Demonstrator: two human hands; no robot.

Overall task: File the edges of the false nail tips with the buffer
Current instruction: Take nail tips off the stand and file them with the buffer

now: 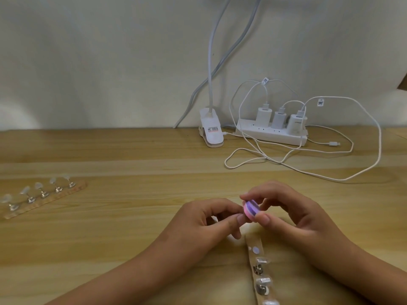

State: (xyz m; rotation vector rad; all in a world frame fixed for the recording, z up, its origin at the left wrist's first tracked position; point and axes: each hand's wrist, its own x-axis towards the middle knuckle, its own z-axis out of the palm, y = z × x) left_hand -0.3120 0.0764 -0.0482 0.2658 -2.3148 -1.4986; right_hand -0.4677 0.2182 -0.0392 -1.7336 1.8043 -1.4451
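At the bottom edge, right of centre, a strip lay on the bench. It carried clear tips on metal stands, and its lower end was cut off by the frame.

Just above it, at lower centre, both hands met.
- The right hand pinched the buffer, a small pink-and-purple layered pad, between thumb and forefinger. The other fingers were loosely curled.
- The left hand was closed in a thumb-and-forefinger pinch against the buffer's pink face. It probably held one tip, but the fingertips hid it.

Handling:
- The buffer appeared light and slightly yielding. Grip its narrow sides and leave an abrasive face free.
- A tip is likely thin, stiff, slippery and easily flicked away. Hold it by the base and expose only the edge to be filed.

A second strip with five more tips lay at the left of the frame, blurred. Which tips were already filed could not be determined. A power strip, lamp clip and cables occupied the right-centre.
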